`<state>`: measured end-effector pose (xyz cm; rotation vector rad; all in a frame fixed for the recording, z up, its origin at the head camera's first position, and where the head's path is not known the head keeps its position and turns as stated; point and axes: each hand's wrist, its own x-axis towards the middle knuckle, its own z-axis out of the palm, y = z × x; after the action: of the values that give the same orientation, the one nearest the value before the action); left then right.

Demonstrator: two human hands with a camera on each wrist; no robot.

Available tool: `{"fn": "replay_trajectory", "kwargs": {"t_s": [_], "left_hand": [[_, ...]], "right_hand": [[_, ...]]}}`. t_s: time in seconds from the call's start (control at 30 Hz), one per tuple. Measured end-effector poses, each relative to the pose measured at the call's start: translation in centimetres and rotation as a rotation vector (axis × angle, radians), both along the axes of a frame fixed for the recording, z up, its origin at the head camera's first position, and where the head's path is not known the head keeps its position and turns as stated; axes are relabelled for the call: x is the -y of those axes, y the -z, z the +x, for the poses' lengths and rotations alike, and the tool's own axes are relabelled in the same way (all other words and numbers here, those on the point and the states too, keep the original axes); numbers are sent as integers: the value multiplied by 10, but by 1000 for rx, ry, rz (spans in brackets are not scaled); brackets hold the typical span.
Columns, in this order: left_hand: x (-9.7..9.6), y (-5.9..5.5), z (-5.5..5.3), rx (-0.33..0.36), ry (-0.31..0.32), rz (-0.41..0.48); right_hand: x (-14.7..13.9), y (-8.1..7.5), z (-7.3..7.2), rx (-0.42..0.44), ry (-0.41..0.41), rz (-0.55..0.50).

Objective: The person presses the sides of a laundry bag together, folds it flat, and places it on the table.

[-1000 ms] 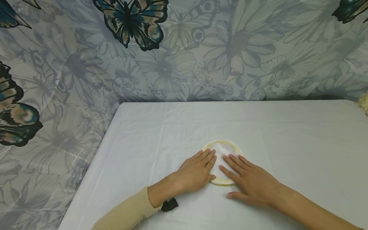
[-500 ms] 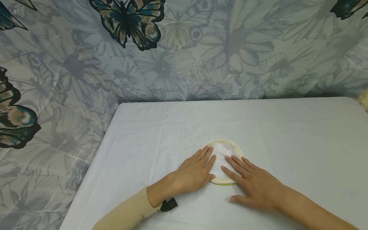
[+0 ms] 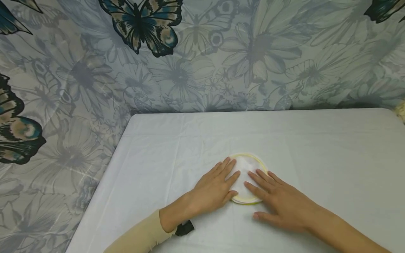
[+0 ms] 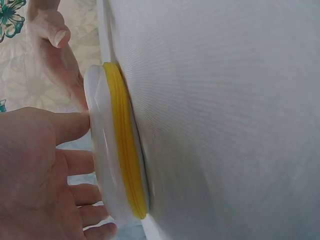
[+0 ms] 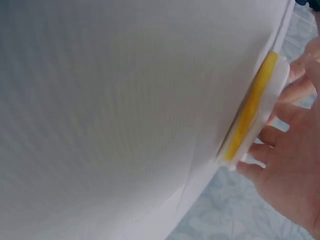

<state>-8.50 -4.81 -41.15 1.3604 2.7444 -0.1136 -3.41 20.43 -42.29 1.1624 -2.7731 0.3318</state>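
Observation:
A round white zip pouch [image 3: 243, 166] with yellow edging lies flat on the white-covered table. My left hand [image 3: 212, 189] rests on its left side, fingers spread and nearly straight, thumb at the near left rim. On the right side, the fingertips of my right hand [image 3: 281, 201] touch its top, while that thumb stays apart, over the cloth. A yellow band like a zipper [image 4: 125, 140] runs round the pouch's side in the left wrist view. The right wrist view shows the same yellow band [image 5: 252, 107], with my fingers lying against the white top. The underside is hidden.
White cloth [image 3: 332, 168] covers the wide table around the pouch. A wall with printed flowers and butterflies [image 3: 140, 26] stands behind and to the left. A black piece [image 3: 185, 228] shows by my left sleeve. Something pale yellow [image 3: 401, 111] sits at the right edge.
My left hand's fingers have slid slightly forward along the pouch's left rim. My right hand has shifted a little to the right. The pouch stays in nearly the same place.

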Motion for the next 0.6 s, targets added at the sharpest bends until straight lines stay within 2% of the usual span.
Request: {"fn": "replay_trajectory", "kwargs": {"t_s": [0.17,0.33,0.6], "left_hand": [[2,0,-3,36,-21,48],[8,-3,-7,72,-73,96],[21,-4,-14,85,-141,164]], "right_hand": [[-2,-4,-5,19,10,-19],[-13,-7,-12,45,42,-37],[-33,-16,-23,33,85,-53]]}}
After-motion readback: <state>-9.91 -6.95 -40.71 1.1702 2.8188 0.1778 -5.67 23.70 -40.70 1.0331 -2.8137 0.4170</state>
